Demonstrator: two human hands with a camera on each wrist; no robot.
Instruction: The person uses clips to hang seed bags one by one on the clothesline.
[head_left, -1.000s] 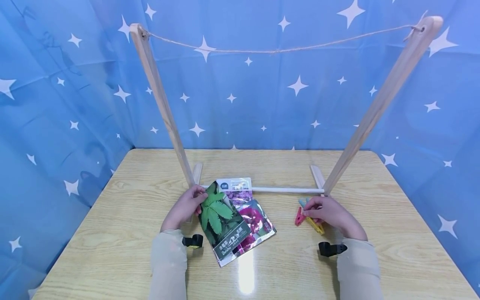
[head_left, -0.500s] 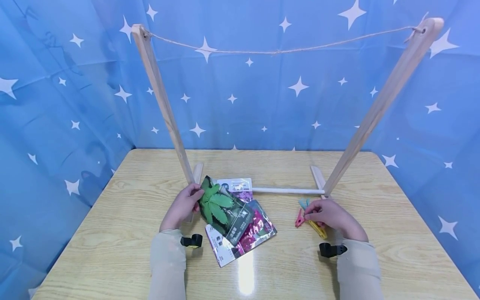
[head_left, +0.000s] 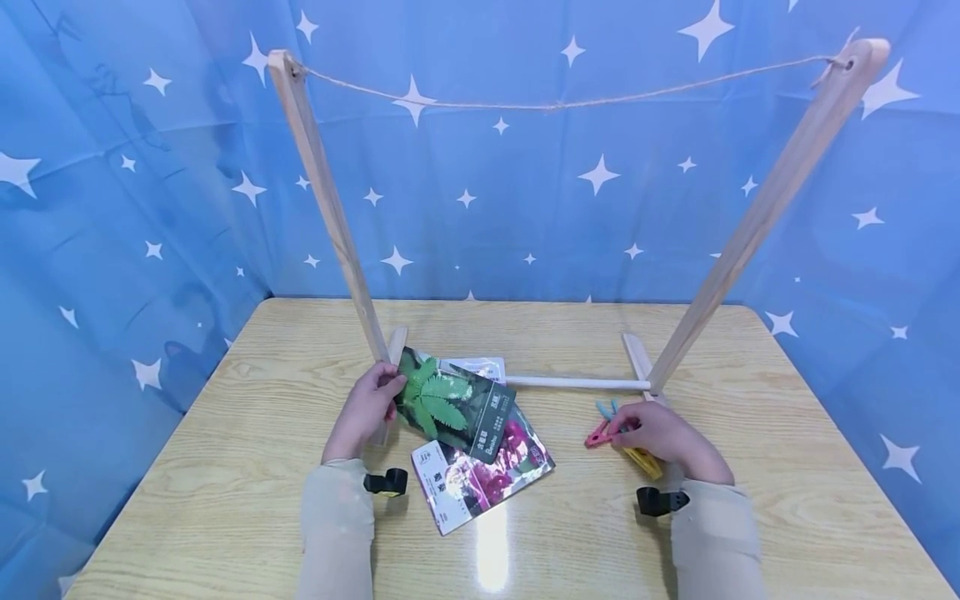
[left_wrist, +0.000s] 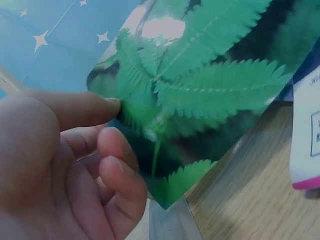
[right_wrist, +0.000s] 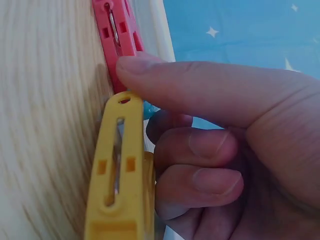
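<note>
My left hand point(head_left: 364, 410) pinches the upper left corner of a dark green seed packet point(head_left: 457, 407) with a leaf picture. In the left wrist view, the thumb lies on the front of that packet point(left_wrist: 200, 85). It overlaps a magenta flower seed packet point(head_left: 487, 479) and a white-topped seed packet point(head_left: 491, 367), which is mostly hidden. My right hand point(head_left: 660, 429) pinches the end of a pink clothespin point(head_left: 597, 435) at the table. Under the fingers lies a yellow clothespin point(right_wrist: 117, 170), close beside the pink clothespin point(right_wrist: 115, 30). A blue clothespin point(head_left: 606, 408) shows just behind.
Two wooden posts, left point(head_left: 330, 208) and right point(head_left: 765, 217), rise from the wooden table point(head_left: 225, 517), with a sagging string point(head_left: 555, 106) tied between their tops. A white rod point(head_left: 573, 382) joins them low down. A blue starred curtain point(head_left: 525, 208) hangs behind.
The green packet has swung counterclockwise, its lower end moving up and right, uncovering more of the magenta packet. The pink clothespin has turned between the right fingers; the yellow one has shifted slightly.
</note>
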